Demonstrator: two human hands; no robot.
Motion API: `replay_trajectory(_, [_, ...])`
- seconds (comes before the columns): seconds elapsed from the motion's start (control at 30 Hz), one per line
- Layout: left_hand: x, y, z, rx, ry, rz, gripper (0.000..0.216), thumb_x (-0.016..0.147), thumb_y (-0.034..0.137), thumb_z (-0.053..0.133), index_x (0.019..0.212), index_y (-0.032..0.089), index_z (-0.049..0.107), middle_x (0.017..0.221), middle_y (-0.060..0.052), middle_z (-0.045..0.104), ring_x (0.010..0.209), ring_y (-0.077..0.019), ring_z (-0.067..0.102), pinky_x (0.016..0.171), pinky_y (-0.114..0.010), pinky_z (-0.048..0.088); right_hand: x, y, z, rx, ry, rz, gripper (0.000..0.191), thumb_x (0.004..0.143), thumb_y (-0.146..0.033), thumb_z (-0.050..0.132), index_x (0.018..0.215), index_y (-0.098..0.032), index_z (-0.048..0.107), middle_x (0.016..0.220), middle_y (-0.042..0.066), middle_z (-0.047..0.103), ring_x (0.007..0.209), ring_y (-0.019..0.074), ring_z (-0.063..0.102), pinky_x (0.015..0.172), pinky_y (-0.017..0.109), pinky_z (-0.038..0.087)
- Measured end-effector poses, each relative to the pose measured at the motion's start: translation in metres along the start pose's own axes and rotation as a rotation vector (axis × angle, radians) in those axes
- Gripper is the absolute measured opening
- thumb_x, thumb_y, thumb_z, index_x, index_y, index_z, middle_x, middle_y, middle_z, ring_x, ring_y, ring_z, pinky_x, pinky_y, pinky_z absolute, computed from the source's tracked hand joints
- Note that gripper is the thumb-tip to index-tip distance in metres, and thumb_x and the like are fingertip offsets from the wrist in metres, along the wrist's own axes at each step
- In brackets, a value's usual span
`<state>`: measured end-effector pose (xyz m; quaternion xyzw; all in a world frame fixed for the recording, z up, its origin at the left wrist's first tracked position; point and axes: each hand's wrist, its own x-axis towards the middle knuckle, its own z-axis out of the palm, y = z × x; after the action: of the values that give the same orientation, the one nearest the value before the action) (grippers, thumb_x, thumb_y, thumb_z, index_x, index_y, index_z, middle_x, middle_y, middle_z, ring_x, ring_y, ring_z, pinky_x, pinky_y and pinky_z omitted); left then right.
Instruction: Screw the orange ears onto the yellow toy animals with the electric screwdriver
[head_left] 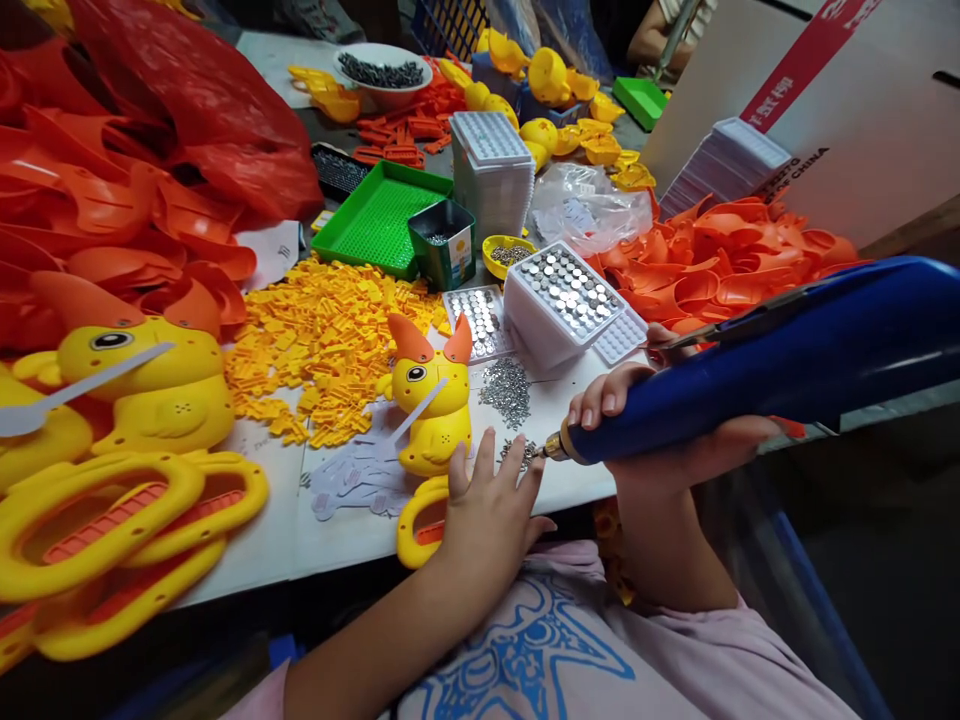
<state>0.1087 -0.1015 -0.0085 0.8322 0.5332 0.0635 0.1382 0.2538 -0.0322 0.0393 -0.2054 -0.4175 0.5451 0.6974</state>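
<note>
My right hand (679,462) is wrapped round a blue electric screwdriver (720,370), whose bit points left and down. My left hand (491,505) lies with fingers spread at a small pile of screws (517,455), beside the screwdriver's tip. Whether a screw is at its fingertips I cannot make out. Just left of these fingers lies a yellow plastic duck-like toy (435,420) with orange ear-like pieces, a white strip across it and a yellow loop handle (412,530) partly behind my hand. A bigger heap of small metal pieces (505,390) is just beyond.
White trays of silver discs (566,290) stand beyond the screws. Small yellow parts (330,345) heap at left, near similar toys (161,400) stacked at the table edge. Orange parts (720,260) pile at right; a green tray (382,215) sits behind. Another person's arm (651,45) shows at the back.
</note>
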Motion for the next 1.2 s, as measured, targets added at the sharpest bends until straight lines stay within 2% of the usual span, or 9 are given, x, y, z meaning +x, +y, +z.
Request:
replay_trajectory(0.1, [0.001, 0.000, 0.004, -0.004, 0.017, 0.008, 0.059, 0.073, 0.047, 0.075, 0.125, 0.023, 0.060, 0.141, -0.006, 0.055, 0.133, -0.0437, 0.042, 0.105, -0.067, 0.032, -0.001, 0.000, 0.000, -0.003, 0.007, -0.015, 0.054, 0.076, -0.073, 0.053, 0.099, -0.026, 0.064, 0.064, 0.001, 0.061, 0.049, 0.0191, 0.058, 0.046, 0.034, 0.050])
replay_trajectory(0.37, [-0.002, 0.002, 0.013, 0.000, 0.062, 0.027, 0.065, 0.072, 0.045, 0.077, 0.129, 0.022, 0.056, 0.139, -0.008, 0.057, 0.129, -0.0419, 0.044, 0.102, -0.064, 0.030, 0.002, 0.001, -0.004, 0.000, 0.012, -0.018, 0.050, 0.075, -0.073, 0.056, 0.091, -0.026, 0.065, 0.064, 0.001, 0.062, 0.050, 0.0191, 0.059, 0.046, 0.034, 0.051])
replay_trajectory(0.43, [-0.003, 0.002, 0.009, 0.003, 0.103, 0.023, 0.050, 0.074, 0.043, 0.076, 0.117, 0.022, 0.063, 0.134, -0.009, 0.061, 0.124, -0.0402, 0.049, 0.097, -0.060, 0.033, 0.003, 0.001, -0.004, -0.003, 0.024, -0.026, 0.051, 0.074, -0.074, 0.055, 0.089, -0.026, 0.066, 0.063, 0.001, 0.062, 0.048, 0.0192, 0.059, 0.044, 0.034, 0.050])
replay_trajectory(0.53, [-0.004, 0.001, -0.002, -0.030, 0.201, -0.008, 0.020, 0.083, 0.036, 0.067, 0.093, 0.018, 0.067, 0.110, -0.008, 0.070, 0.102, -0.0324, 0.057, 0.082, -0.048, 0.037, 0.005, -0.002, -0.001, -0.009, 0.043, -0.023, 0.049, 0.073, -0.072, 0.059, 0.093, -0.028, 0.068, 0.062, 0.000, 0.063, 0.047, 0.0190, 0.058, 0.044, 0.033, 0.050])
replay_trajectory(0.6, [-0.004, -0.002, -0.009, -0.037, 0.305, -0.014, 0.019, 0.087, 0.034, 0.062, 0.095, 0.017, 0.065, 0.101, -0.008, 0.071, 0.094, -0.0288, 0.056, 0.078, -0.044, 0.035, 0.005, -0.004, 0.003, -0.013, 0.053, -0.007, 0.050, 0.071, -0.072, 0.060, 0.095, -0.029, 0.067, 0.061, 0.000, 0.062, 0.047, 0.0189, 0.057, 0.044, 0.033, 0.050])
replay_trajectory(0.7, [-0.003, -0.007, -0.016, -0.063, 0.436, 0.023, 0.021, 0.087, 0.029, 0.062, 0.105, 0.016, 0.064, 0.098, -0.008, 0.071, 0.092, -0.0264, 0.053, 0.079, -0.041, 0.034, 0.005, -0.008, 0.010, 0.006, 0.034, 0.013, 0.053, 0.072, -0.076, 0.055, 0.090, -0.027, 0.065, 0.060, 0.000, 0.060, 0.047, 0.0185, 0.057, 0.045, 0.034, 0.051])
replay_trajectory(0.83, [-0.001, -0.013, -0.020, -0.144, 0.526, 0.081, 0.006, 0.088, 0.016, 0.058, 0.088, 0.018, 0.063, 0.084, -0.003, 0.071, 0.081, -0.0214, 0.051, 0.074, -0.037, 0.032, 0.007, -0.010, 0.018, 0.086, -0.033, 0.043, 0.049, 0.071, -0.074, 0.059, 0.083, -0.026, 0.065, 0.061, 0.000, 0.060, 0.047, 0.0179, 0.059, 0.045, 0.033, 0.052])
replay_trajectory(1.03, [0.002, -0.029, -0.024, -0.202, 0.472, 0.119, 0.009, 0.090, 0.016, 0.055, 0.081, 0.018, 0.059, 0.076, -0.003, 0.066, 0.074, -0.0198, 0.051, 0.069, -0.034, 0.032, 0.010, -0.002, 0.022, 0.107, -0.099, 0.075, 0.063, 0.069, -0.081, 0.055, 0.099, -0.027, 0.065, 0.062, 0.000, 0.060, 0.047, 0.0197, 0.059, 0.042, 0.035, 0.053])
replay_trajectory(1.2, [0.006, -0.038, -0.025, -0.196, 0.426, 0.181, 0.013, 0.090, 0.016, 0.055, 0.077, 0.018, 0.057, 0.074, -0.002, 0.064, 0.072, -0.0196, 0.052, 0.067, -0.034, 0.033, 0.012, 0.005, 0.025, 0.143, -0.145, 0.075, 0.063, 0.071, -0.074, 0.059, 0.112, -0.026, 0.065, 0.063, 0.000, 0.060, 0.048, 0.0193, 0.059, 0.044, 0.035, 0.053])
